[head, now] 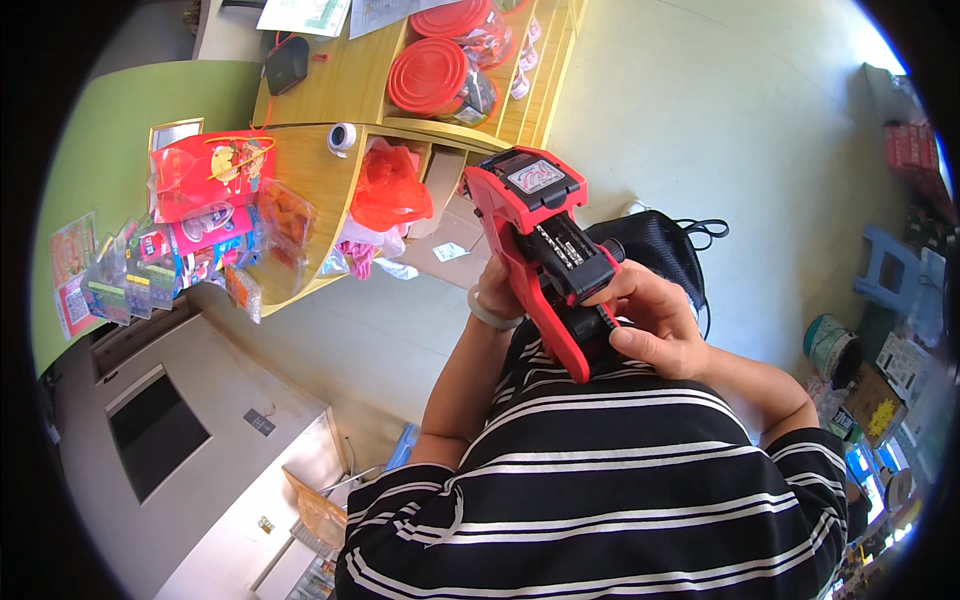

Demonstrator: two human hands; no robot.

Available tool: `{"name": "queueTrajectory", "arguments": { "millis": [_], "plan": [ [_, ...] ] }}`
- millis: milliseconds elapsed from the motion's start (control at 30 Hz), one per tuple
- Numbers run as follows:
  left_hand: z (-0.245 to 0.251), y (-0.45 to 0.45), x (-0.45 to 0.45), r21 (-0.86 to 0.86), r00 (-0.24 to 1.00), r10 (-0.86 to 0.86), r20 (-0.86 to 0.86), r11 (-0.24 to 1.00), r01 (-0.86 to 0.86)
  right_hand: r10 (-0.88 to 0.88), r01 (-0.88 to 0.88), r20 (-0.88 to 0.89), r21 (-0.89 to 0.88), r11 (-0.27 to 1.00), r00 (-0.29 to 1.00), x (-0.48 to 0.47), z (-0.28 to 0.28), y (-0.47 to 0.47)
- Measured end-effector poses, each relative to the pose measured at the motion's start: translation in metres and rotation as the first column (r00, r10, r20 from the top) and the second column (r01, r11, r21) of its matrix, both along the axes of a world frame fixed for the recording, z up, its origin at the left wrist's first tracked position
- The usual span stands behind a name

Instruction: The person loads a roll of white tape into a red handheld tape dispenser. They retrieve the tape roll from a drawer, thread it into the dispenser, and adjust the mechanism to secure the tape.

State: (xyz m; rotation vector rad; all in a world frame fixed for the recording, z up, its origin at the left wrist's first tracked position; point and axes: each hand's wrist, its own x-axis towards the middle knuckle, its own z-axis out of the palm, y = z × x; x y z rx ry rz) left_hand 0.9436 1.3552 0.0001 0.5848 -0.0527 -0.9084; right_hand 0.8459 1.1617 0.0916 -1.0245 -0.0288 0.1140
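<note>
A red and black handheld price labeller (551,247) is held in front of my striped shirt, its head pointing away from me. My left hand (501,289) is around its red body from the left, mostly hidden behind it; a pale band circles that wrist. My right hand (660,319) touches the black lower part of the labeller from the right, with thumb and fingers at its dark edge. On the wooden counter to the left stands a small white roll (342,137) with a dark core.
Red-lidded plastic jars (429,77) stand on the wooden counter (322,97). Red plastic bags (390,187) fill a shelf opening beneath. A red gift bag (210,176) and packaged goods sit at the left. Beyond my right hand is a black bag (645,247); a blue stool (889,270) is far right.
</note>
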Motion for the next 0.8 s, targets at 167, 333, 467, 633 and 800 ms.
{"name": "queueTrajectory", "arguments": {
  "millis": [167,333,467,633,800],
  "plan": [
    [0.005,-0.004,-0.004,-0.005,0.999,-0.05,-0.021,0.999,0.05,0.03,-0.019,-0.102,0.104,0.994,0.994,-0.005,0.0,-0.007],
    [-0.001,0.005,-0.004,0.122,0.994,0.013,0.112,0.992,-0.027,-0.036,0.033,0.061,0.062,0.998,0.997,-0.012,-0.001,-0.011],
    [-0.008,0.026,0.003,0.133,0.979,0.173,-0.104,0.978,-0.159,-0.102,0.102,0.026,0.01,0.995,0.994,-0.025,-0.004,-0.018],
    [-0.007,0.031,-0.005,0.331,0.959,0.195,0.203,0.908,-0.255,-0.11,0.121,-0.195,0.046,0.992,0.975,-0.022,-0.01,-0.011],
    [0.008,0.019,0.01,0.207,0.954,0.278,0.115,0.932,-0.297,0.02,0.008,0.097,-0.273,0.962,0.995,0.002,-0.006,-0.023]
  ]
}}
